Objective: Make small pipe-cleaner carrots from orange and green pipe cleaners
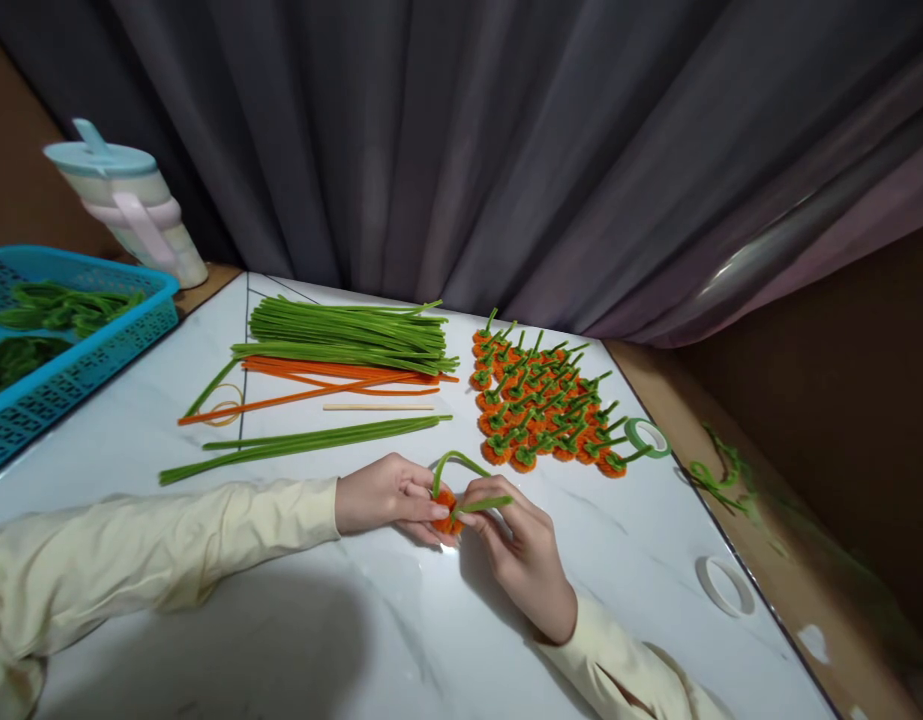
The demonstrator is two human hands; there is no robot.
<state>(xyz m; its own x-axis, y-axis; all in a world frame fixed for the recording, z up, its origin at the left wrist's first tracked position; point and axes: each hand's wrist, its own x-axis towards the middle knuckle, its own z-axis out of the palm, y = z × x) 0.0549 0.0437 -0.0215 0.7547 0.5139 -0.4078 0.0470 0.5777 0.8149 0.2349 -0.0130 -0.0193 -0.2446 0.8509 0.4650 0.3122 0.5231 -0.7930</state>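
Between both hands, above the white table, is a small orange pipe-cleaner pumpkin (444, 519). My left hand (392, 500) is closed on its left side, thumb and fingers pinching it. With thumb and forefinger my right hand (517, 535) pinches a green pipe cleaner (455, 456) at the pumpkin's right side. That pipe cleaner arches over the pumpkin, and one end sticks out to the right past my fingers. A few loose green pipe cleaners (311, 445) lie beyond my left hand. Finished-looking orange pumpkins with green stems (540, 400) stand in rows beyond my right hand.
A green pipe-cleaner bundle (348, 335), orange pipe cleaners (303, 390), a rubber band (222, 408) and a thin wooden stick (378, 407) lie behind. Tape rolls (648, 438) sit at right. A blue basket (123, 335) and a tumbler (131, 195) stand left.
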